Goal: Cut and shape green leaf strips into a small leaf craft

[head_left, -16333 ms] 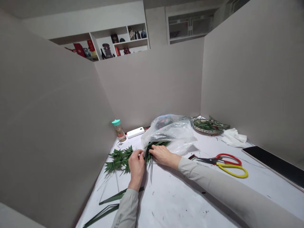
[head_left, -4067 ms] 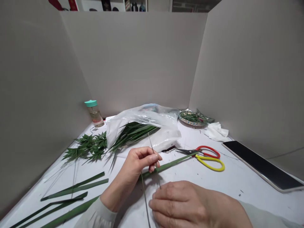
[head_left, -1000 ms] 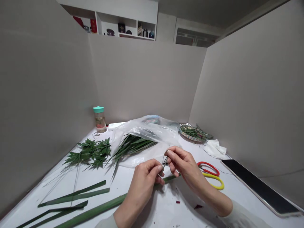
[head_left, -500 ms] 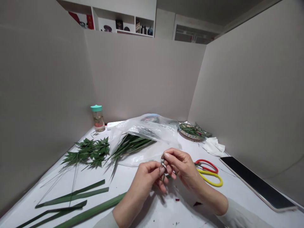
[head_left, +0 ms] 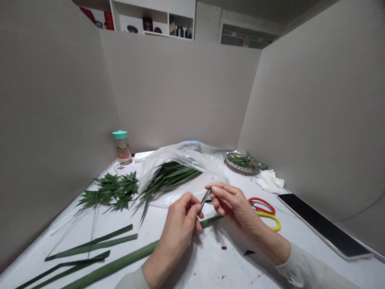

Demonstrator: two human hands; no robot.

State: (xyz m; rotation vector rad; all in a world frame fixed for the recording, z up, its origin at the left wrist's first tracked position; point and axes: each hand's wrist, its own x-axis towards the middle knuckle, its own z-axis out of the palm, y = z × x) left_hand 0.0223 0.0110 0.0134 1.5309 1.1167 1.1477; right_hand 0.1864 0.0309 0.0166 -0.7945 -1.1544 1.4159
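My left hand (head_left: 180, 222) and my right hand (head_left: 231, 204) meet above the white table (head_left: 204, 267). Their fingertips pinch a short, thin metal wire (head_left: 206, 197), and part of it is hidden by my fingers. A long flat green strip (head_left: 120, 257) runs under my left palm and comes out to the right of it. Several more green strips (head_left: 90, 242) lie to the left. Beyond my hands, a bunch of narrow green leaves (head_left: 168, 178) rests on a clear plastic bag (head_left: 180, 151).
A spiky green leaf cluster (head_left: 111, 192) lies at left. Farther back stand a teal-lidded jar (head_left: 122, 149), a white power bank (head_left: 142, 156) and a plate of leaves (head_left: 240, 164). Red-and-yellow scissors (head_left: 263, 206), a tissue (head_left: 270, 181) and a dark tablet (head_left: 323, 224) lie right, with walls around.
The wire's looped shape between my fingers no longer shows, and a straight metal piece now angles up to the right. My hands have shifted slightly apart, and the view has tilted a little.
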